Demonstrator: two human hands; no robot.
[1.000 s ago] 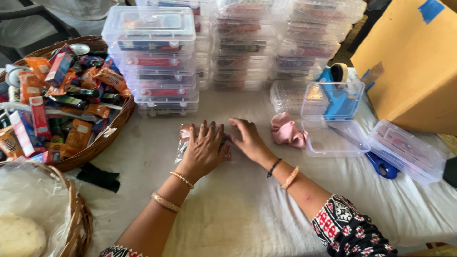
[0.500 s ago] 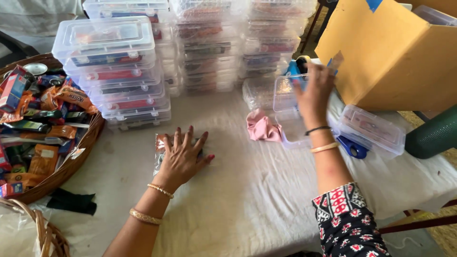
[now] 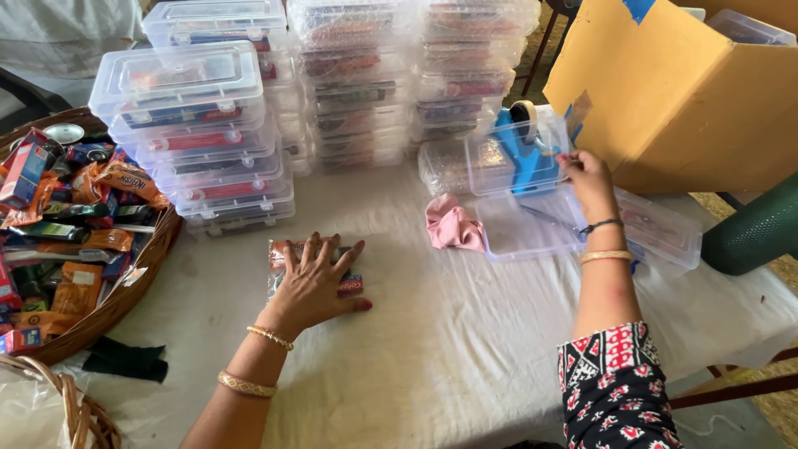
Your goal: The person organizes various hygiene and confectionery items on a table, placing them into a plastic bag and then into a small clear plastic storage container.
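My left hand (image 3: 314, 281) lies flat, fingers spread, on a clear plastic packet (image 3: 278, 254) holding small red and blue items, pressing it to the white tablecloth. My right hand (image 3: 584, 176) is stretched out to the right of a blue tape dispenser (image 3: 519, 148) and pinches the end of its tape. The dispenser stands on a clear plastic box (image 3: 486, 166). An open clear box (image 3: 519, 229) lies just below the right wrist.
Stacks of lidded clear boxes (image 3: 195, 133) fill the back of the table. A wicker basket (image 3: 125, 295) of small packets sits at left. A pink cloth (image 3: 453, 224) lies mid-table, a large cardboard box (image 3: 673, 91) at right, a black cloth (image 3: 125, 359) near the front left.
My right hand left the packet, reached to the tape dispenser, and now draws tape out to its right. My left hand has stayed pressed on the packet.
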